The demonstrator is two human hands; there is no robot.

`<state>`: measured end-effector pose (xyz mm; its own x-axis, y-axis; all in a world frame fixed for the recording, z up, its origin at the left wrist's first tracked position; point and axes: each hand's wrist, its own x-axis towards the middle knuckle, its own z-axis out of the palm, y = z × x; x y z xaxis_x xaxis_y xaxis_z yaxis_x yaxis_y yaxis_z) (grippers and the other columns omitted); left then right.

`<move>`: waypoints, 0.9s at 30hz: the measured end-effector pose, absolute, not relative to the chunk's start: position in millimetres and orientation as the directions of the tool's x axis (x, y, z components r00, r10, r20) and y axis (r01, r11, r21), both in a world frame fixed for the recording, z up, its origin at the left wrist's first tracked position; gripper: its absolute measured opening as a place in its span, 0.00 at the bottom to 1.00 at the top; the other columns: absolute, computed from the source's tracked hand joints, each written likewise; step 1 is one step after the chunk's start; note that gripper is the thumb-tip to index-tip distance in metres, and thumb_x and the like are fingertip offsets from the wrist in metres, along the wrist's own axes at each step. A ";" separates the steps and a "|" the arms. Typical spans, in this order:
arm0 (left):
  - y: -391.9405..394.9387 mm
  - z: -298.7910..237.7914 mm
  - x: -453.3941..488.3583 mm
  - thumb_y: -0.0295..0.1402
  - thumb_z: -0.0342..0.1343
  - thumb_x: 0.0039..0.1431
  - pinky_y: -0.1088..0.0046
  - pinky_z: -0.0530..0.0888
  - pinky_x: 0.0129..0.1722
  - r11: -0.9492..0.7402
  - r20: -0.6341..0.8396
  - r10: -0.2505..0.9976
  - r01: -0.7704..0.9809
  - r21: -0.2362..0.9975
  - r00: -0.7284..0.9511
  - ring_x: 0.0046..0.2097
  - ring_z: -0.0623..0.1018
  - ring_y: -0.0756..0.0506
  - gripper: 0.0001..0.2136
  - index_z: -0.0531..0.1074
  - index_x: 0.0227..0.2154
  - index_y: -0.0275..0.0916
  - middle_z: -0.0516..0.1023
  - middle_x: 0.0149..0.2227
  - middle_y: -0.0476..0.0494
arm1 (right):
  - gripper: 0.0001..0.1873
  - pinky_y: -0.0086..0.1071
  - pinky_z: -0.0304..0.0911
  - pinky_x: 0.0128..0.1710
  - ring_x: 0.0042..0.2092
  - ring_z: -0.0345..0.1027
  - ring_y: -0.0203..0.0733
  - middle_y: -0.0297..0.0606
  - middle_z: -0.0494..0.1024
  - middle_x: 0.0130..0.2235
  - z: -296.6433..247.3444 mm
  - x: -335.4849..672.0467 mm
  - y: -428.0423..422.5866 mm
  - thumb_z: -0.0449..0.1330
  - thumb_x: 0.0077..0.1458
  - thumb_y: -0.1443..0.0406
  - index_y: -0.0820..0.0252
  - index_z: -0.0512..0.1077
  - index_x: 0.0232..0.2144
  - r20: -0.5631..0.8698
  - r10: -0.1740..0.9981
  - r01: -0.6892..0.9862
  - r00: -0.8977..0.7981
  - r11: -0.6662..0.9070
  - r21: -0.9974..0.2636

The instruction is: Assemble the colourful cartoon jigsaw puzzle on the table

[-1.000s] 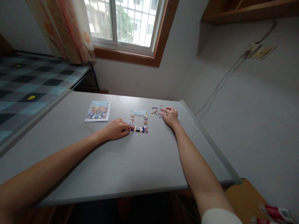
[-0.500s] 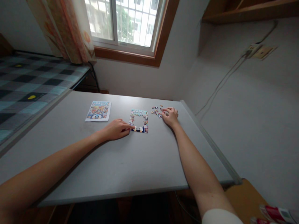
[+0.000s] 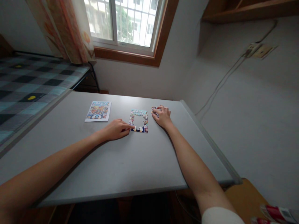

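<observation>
A jigsaw puzzle (image 3: 145, 122) lies flat on the table with its border joined and an open gap in its middle. At its lower left corner, my left hand (image 3: 117, 128) rests with the index finger stretched onto the puzzle and the other fingers loosely curled; it holds nothing. Over the loose puzzle pieces (image 3: 153, 108) to the right of the puzzle lies my right hand (image 3: 163, 117), fingers spread and tips touching the pieces. It covers most of the pile. A printed picture sheet (image 3: 98, 111) with a similar design lies left of the puzzle.
The grey table (image 3: 130, 168) has a raised strip (image 3: 210, 143) along its right side, near the wall. A bed (image 3: 39, 77) with a checked cover adjoins on the left. Below the table's right corner, a red-labelled bottle (image 3: 275, 213) lies near a wooden surface (image 3: 245, 199).
My right hand has moved left across the loose pieces, and its fingers have spread out over them. My left hand stays in place on the puzzle's corner.
</observation>
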<state>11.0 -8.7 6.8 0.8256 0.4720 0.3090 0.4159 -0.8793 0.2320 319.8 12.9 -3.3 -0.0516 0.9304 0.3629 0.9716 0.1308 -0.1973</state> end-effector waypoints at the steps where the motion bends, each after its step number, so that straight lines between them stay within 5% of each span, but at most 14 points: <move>1: -8.7 7.2 11.1 0.31 0.48 0.63 0.70 0.72 0.40 -0.881 0.310 0.470 0.414 0.230 0.827 0.32 0.81 0.47 0.16 0.79 0.48 0.42 0.84 0.34 0.45 | 0.19 0.52 0.54 0.55 0.58 0.53 0.59 0.46 0.69 0.57 -3.4 319.4 12.6 0.56 0.61 0.54 0.49 0.77 0.50 0.363 0.930 0.971 -0.053 0.133 -0.199; 4: -9.0 7.5 11.4 0.31 0.49 0.64 0.70 0.71 0.40 -0.883 0.319 0.466 0.411 0.228 0.825 0.32 0.81 0.47 0.16 0.79 0.48 0.43 0.84 0.34 0.46 | 0.16 0.51 0.54 0.55 0.58 0.54 0.58 0.45 0.70 0.56 -4.7 320.8 12.3 0.56 0.61 0.54 0.50 0.79 0.44 0.369 0.929 0.966 -0.033 0.125 -0.228; 10: -8.9 5.0 11.3 0.30 0.49 0.63 0.70 0.71 0.40 -0.881 0.326 0.471 0.417 0.223 0.820 0.32 0.81 0.48 0.16 0.79 0.48 0.43 0.84 0.34 0.46 | 0.18 0.50 0.54 0.55 0.57 0.55 0.57 0.45 0.70 0.56 -9.2 323.9 15.3 0.57 0.61 0.54 0.50 0.77 0.49 0.360 0.933 0.957 0.008 0.096 -0.272; 19: -8.0 4.4 11.1 0.31 0.49 0.63 0.71 0.70 0.39 -0.882 0.324 0.469 0.419 0.214 0.822 0.31 0.80 0.48 0.16 0.79 0.48 0.43 0.84 0.33 0.46 | 0.12 0.50 0.56 0.54 0.56 0.58 0.57 0.46 0.73 0.52 -10.6 324.9 17.1 0.61 0.58 0.55 0.54 0.80 0.35 0.432 0.901 0.924 0.041 0.130 -0.360; 27: -9.7 7.0 10.5 0.31 0.49 0.64 0.71 0.71 0.40 -0.878 0.316 0.477 0.426 0.220 0.820 0.31 0.80 0.48 0.16 0.79 0.48 0.43 0.84 0.33 0.47 | 0.12 0.43 0.62 0.51 0.48 0.69 0.49 0.45 0.77 0.41 -10.4 364.6 36.1 0.63 0.50 0.56 0.59 0.76 0.27 0.479 0.800 0.665 0.362 0.138 -0.734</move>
<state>10.5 -9.7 7.0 0.8201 0.4771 0.3158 0.4257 -0.8776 0.2204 364.6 36.1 -10.4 0.3615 0.8001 0.4787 0.6652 0.1384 -0.7337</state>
